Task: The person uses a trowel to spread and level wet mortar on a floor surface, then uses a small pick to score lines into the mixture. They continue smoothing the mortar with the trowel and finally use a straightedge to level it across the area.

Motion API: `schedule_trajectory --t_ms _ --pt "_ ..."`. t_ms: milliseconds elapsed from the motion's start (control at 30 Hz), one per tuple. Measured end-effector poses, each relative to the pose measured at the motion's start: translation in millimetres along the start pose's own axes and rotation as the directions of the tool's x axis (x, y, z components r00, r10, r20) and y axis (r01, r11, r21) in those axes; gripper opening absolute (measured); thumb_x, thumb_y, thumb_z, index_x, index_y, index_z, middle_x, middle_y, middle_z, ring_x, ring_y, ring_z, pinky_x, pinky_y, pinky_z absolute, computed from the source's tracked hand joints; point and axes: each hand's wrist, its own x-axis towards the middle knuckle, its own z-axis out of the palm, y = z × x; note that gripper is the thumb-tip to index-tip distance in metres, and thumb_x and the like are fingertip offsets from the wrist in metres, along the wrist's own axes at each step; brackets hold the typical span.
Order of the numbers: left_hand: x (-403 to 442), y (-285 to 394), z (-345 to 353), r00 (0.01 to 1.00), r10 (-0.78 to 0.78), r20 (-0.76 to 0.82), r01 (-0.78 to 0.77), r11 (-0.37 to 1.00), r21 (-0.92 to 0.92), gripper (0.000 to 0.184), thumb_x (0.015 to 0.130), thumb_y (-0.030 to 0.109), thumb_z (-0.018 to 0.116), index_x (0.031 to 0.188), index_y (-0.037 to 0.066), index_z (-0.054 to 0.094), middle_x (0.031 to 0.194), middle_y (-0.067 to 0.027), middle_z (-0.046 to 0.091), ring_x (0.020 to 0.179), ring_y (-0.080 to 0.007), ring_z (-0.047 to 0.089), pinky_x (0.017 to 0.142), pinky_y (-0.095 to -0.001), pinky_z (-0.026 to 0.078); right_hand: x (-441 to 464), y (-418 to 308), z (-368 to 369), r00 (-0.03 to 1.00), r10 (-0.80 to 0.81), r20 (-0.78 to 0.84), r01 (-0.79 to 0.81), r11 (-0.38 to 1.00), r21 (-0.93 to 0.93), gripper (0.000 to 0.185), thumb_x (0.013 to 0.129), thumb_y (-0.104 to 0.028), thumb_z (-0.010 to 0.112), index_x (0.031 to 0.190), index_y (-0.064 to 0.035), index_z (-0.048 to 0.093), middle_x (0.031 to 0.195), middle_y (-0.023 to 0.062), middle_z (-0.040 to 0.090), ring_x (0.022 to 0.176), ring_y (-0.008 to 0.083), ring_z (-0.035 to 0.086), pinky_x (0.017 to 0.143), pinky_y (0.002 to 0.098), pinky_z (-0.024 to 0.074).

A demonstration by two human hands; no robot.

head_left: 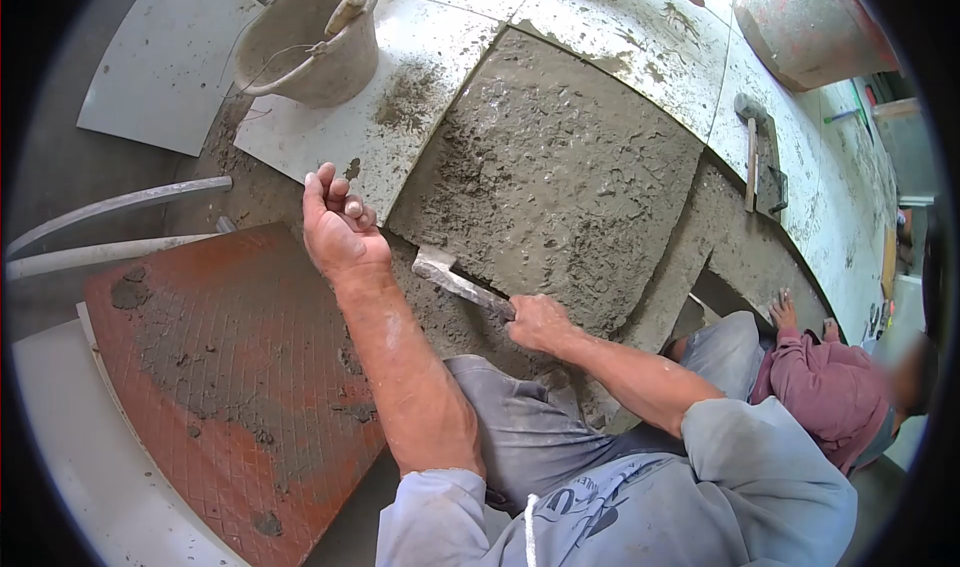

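Mortar bed (pixel 560 157), grey and wet-looking, lies in front of the person in the head view, bordered by white slabs (pixel 640 15) on its far side and to its left. Those slabs are down and spattered; the mortar is spread over most of its patch, yet its surface is lumpy and uncovered, so the laying seems done there and the smoothing incomplete. To the near left of the bed, a red-brown slab (pixel 240 377) shows a ribbed face with grey smears. The right hand (pixel 540 324) has its grip closed around a hammer-like tool (pixel 468 287), whose head is at the bed's near edge; the left hand (pixel 345 239) is empty, its fingers loosely curled, just off the bed's left corner. Left of the bed, a grey bucket (pixel 340 72) stands on a white slab, with a wooden handle (pixel 347 12) at its mouth; its depth is hidden. Beyond the bed to the right is a large reddish tub (pixel 815 27), contents not visible. Nearer on that side, another person (pixel 825 392) has a hand low on the floor.
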Motion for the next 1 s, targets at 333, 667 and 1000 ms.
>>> schedule_trajectory --t_ms 333,667,1000 --pt "0.4 -6.3 6.2 0.999 -0.045 -0.022 0.045 0.999 -0.002 0.019 0.09 0.026 0.055 0.096 0.008 0.059 0.066 0.0043 0.054 0.046 -0.0049 0.04 0.038 -0.0196 0.027 -5.9 12.8 6.2 1.0 0.025 0.0 -0.025 0.998 -0.063 0.025 0.072 -0.017 0.055 0.091 -0.0007 0.057 0.083 0.023 0.064 0.083 0.0395 0.062 0.078 0.0479 0.0488" --pt "0.4 -3.6 2.0 0.999 -0.021 -0.027 0.021 1.0 -0.01 0.021 0.09 0.027 0.056 0.095 0.007 0.059 0.068 0.0023 0.053 0.048 -0.0052 0.041 0.04 -0.0189 0.029 -8.4 -7.3 -15.1 0.977 -0.211 0.043 0.214 0.969 -0.121 0.028 0.071 -0.017 0.055 0.093 -0.0006 0.059 0.086 0.0233 0.064 0.081 0.0387 0.064 0.075 0.0459 0.0508" --pt "-3.2 3.8 2.5 1.0 -0.005 -0.017 0.004 0.999 -0.038 0.019 0.091 0.025 0.054 0.096 0.007 0.058 0.067 0.0034 0.053 0.046 -0.0052 0.039 0.04 -0.0207 0.028 -18.9 -8.3 -21.0 0.98 -0.195 0.051 0.2 0.969 -0.144 0.026 0.07 -0.017 0.055 0.091 -0.0009 0.06 0.082 0.0236 0.064 0.081 0.0387 0.064 0.074 0.0469 0.051"
